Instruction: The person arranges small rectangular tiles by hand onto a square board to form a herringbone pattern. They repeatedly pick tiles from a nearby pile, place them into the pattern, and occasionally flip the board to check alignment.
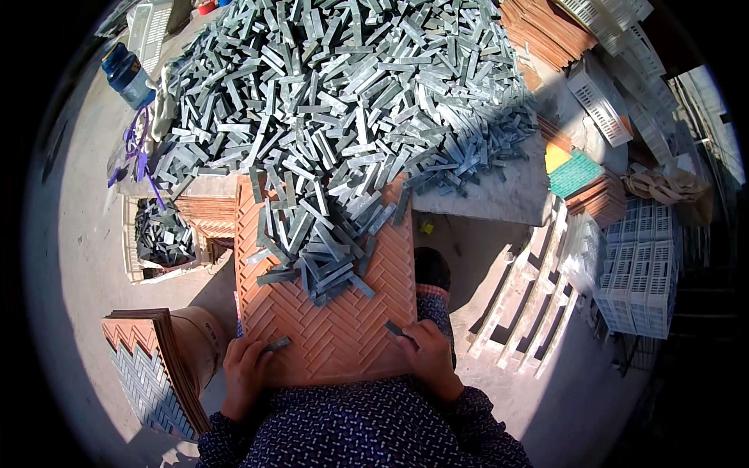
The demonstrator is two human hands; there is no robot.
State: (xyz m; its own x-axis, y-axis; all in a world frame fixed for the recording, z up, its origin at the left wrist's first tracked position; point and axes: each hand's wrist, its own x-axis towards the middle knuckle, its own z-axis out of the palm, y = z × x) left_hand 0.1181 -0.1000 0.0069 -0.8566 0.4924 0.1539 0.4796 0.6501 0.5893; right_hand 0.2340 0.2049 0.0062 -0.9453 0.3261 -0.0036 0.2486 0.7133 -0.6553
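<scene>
An orange tray (pixel 328 343) moulded with a herringbone pattern of slots lies in front of me, its near edge at my lap. Grey stone strips (pixel 316 249) lie loose over its far half, spilling from the large heap behind. At the tray's near left, my left hand (pixel 244 365) is closed on a short grey strip (pixel 278 343). My right hand (pixel 429 357), over the near right edge, pinches another grey strip (pixel 395 328) that points up and left. The near slots between my hands show bare orange.
A big heap of grey strips (pixel 351 86) covers the table beyond. To the left are a crate of broken pieces (pixel 129 234), a stack of trays with a strip-filled one on top (pixel 148 382), and a blue-capped jug (pixel 129 78). A white pallet (pixel 519 300) and stacked crates (pixel 636 273) stand right.
</scene>
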